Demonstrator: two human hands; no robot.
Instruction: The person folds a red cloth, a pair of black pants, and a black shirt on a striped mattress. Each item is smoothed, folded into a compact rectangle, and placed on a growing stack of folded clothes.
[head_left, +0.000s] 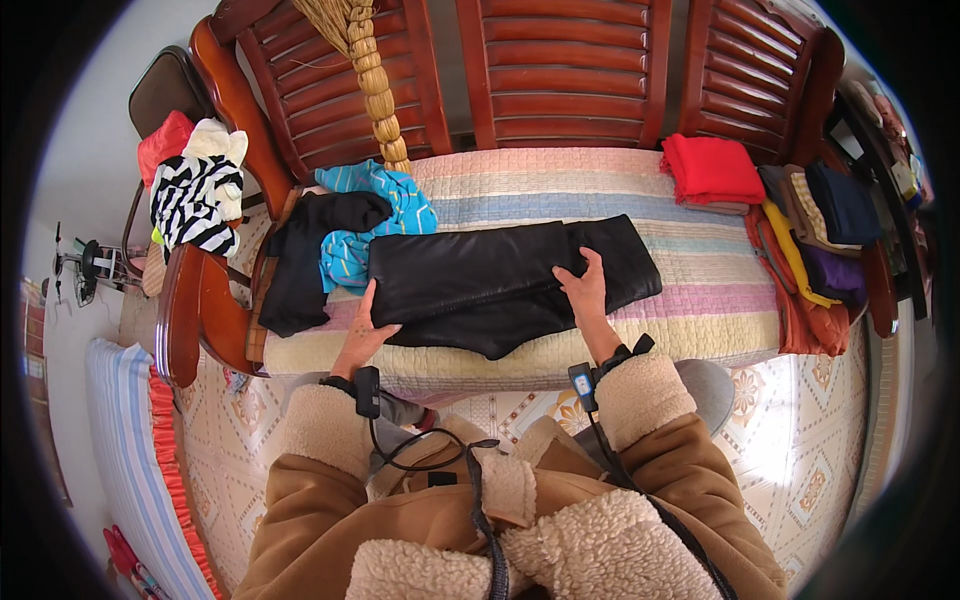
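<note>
A pair of black leather-look trousers (472, 270) lies folded lengthwise on the striped quilted cover (540, 180) of a wooden bench. My left hand (365, 330) is at the left end of the trousers, thumb and fingers spread around the folded edge. Across the upper layer towards the right, my right hand (583, 289) rests with its fingers bent and apart; whether it pinches the fabric is hard to tell. To the left, a crumpled black garment (292, 262) and a blue patterned garment (397, 202) lie against each other, close to the trousers' left end.
A folded red garment (709, 169) and stacked clothes (821, 217) are at the bench's right end. A black-and-white garment (196, 199) hangs over the left armrest (180, 315). A straw broom (371, 75) leans on the slatted backrest (566, 75).
</note>
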